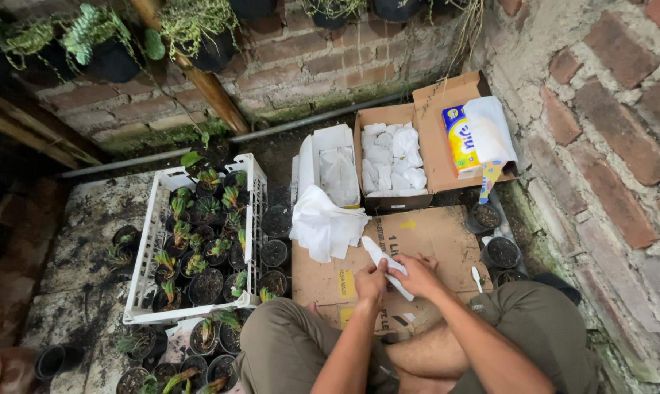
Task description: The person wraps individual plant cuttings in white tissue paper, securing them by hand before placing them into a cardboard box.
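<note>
I see a strip of white cloth (386, 264) held between both hands just above the flattened cardboard box (425, 241) that lies on the ground in front of my crossed legs. My left hand (371, 280) is closed around the near end of the strip, fingers curled on it. My right hand (417, 275) pinches the same strip a little farther along, thumb and fingers pressed onto the fabric, and the far end of the cloth sticks up and to the left past both hands.

Just beyond, a loose pile of white cloth (324, 225) spills over the far left edge of the cardboard. Behind it stands a small white box (331, 169) with more cloth inside, and to its right an open cardboard box (392, 157) packed with folded white pieces. A yellow-and-blue packet (460, 138) and a white bag (490, 128) rest on that box's flap.

To the left is a white plastic crate (153, 248) full of small black pots with seedlings (206, 241). A few black pots of soil (502, 252) sit on the right, near the brick wall (607, 146).
</note>
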